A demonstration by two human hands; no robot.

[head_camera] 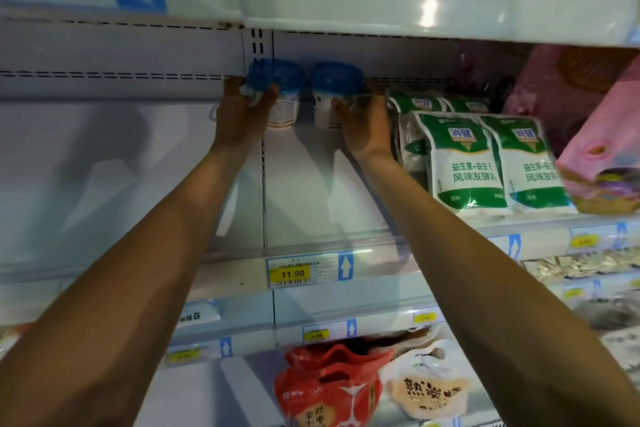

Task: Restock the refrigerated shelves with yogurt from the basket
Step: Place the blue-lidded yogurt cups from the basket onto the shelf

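apparently left hand (239, 116), right hand (363, 126) round cups (284, 107)

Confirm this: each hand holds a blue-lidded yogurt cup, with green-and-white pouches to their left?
Wrong side: the head view shows the green-and-white pouches to the right of the cups. The left hand does hold the left cup, and the right hand the right cup.

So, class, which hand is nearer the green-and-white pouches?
Right. The right hand grips a blue-lidded cup just beside the pouches; the left hand grips a second cup farther left.
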